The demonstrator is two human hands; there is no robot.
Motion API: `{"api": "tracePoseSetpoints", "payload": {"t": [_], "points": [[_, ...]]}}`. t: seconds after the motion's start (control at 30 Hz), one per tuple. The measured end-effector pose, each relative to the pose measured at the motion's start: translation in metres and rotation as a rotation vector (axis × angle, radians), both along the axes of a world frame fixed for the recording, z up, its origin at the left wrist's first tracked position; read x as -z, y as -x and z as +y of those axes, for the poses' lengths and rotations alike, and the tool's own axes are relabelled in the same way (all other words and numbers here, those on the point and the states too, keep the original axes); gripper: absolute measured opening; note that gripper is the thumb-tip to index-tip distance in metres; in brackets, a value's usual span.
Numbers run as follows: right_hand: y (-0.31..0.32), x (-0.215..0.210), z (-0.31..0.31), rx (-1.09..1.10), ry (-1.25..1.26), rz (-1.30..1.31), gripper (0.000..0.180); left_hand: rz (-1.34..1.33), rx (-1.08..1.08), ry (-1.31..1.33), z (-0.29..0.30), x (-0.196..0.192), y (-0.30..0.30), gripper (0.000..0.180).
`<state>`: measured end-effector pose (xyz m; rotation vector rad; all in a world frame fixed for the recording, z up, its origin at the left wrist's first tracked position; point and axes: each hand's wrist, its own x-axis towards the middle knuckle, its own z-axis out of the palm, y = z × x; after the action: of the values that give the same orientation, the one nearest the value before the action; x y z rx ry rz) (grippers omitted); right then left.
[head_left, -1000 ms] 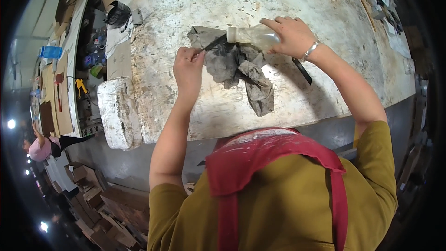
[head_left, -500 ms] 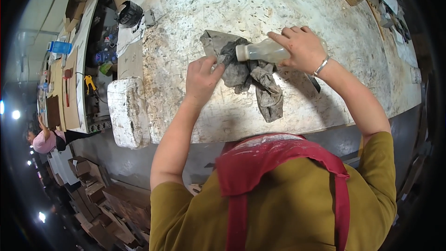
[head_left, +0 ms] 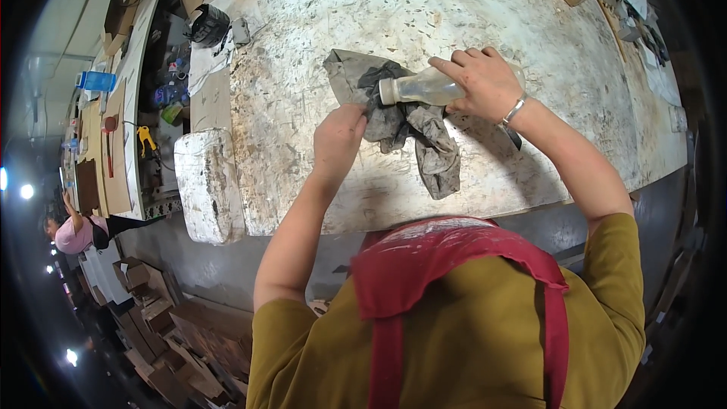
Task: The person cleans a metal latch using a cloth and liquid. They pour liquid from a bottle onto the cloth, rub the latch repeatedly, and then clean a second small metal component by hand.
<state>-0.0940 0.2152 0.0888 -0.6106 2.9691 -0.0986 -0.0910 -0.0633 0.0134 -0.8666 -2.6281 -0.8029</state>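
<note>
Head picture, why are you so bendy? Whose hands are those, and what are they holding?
There's no robot here: a person wears a camera on their head. It looks down through a wide fisheye lens, which bends straight edges. The right hand holds a clear bottle sideways, its neck over a crumpled grey cloth. The left hand is at the cloth's edge; I can't tell how tightly it grips. The stained white table also has a dark round container at the upper left.

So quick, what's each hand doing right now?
Left hand: closed, seemingly pinching the edge of the grey rag.
Right hand: closed around the clear bottle, its capped end over the rag.
</note>
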Motion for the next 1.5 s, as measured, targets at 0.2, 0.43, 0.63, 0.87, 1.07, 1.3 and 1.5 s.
{"api": "tracePoseSetpoints", "payload": {"t": [0.2,0.43,0.63,0.87,1.07,1.3,1.5], "points": [[0.0,0.011,0.024,0.111,0.08,0.067,0.078,-0.675,-0.209,-0.505,0.007,0.005,-0.004,0.029],[0.015,0.028,0.073,0.436,0.694,0.163,0.091,-1.107,-0.269,-0.792,0.01,0.001,0.008,0.029],[-0.001,0.057,0.1,0.532,1.19,0.214,0.085,-1.285,-0.365,-0.752,0.005,-0.009,0.009,0.017],[-0.052,0.051,0.076,0.755,0.826,0.25,0.074,-1.13,-0.41,-0.76,0.005,-0.036,-0.006,0.012],[-0.114,0.057,-0.028,0.404,0.654,-0.03,0.043,-1.112,-0.372,-0.705,0.019,-0.014,0.005,0.016],[0.007,0.021,-0.057,0.481,1.063,0.098,0.018,-1.256,-0.324,-0.801,0.028,0.011,0.011,0.016],[0.021,0.071,-0.095,-0.028,0.189,0.132,0.017,-1.269,-0.411,-0.803,0.033,0.013,0.009,0.01]]}}
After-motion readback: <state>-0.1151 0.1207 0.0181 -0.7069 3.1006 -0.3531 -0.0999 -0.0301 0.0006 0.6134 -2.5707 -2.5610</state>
